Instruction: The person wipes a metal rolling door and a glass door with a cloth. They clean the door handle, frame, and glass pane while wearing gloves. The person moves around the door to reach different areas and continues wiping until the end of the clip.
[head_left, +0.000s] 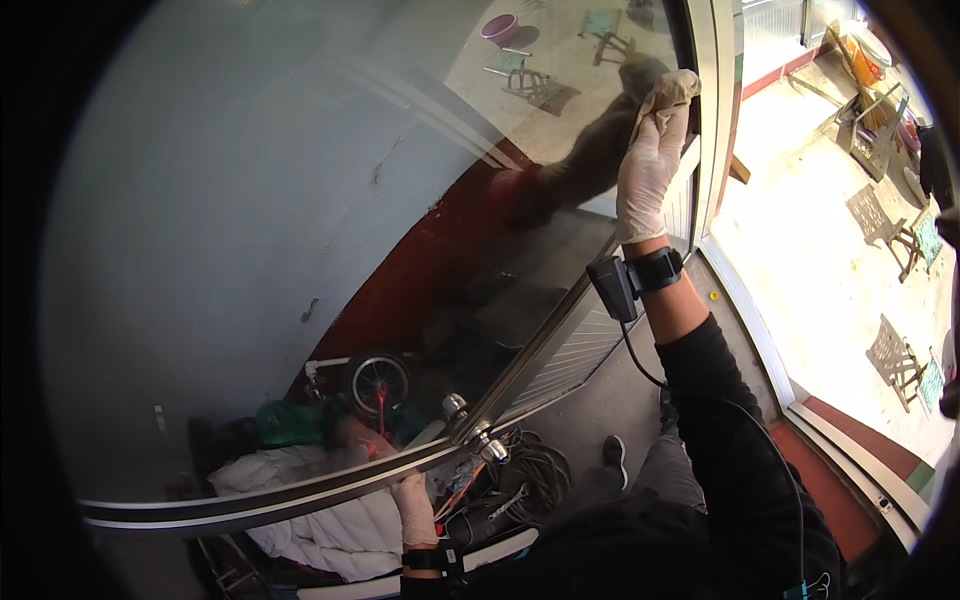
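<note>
A glass door (250, 250) with a dark and silver frame stands open in front of me. My right hand (652, 185), in a thin whitish glove, is raised to the pane's upper right edge. Its fingers close around a crumpled beige cloth (672, 92) pressed against the glass beside the frame. Lower down, my left hand (414, 505), also gloved, grips the door's edge (350, 484); some of its fingers are hidden. Round metal door knobs (456, 408) sit on the frame to the right of that hand. The glass mirrors my right arm.
Below the door lie white bedding (340, 535) and a coil of dark hose (540, 480). A small wheel (380, 382) shows through the glass. Outside at right, folding stools (915, 245) stand on sunlit paving, near a broom (870, 100). A doorsill (760, 300) runs between.
</note>
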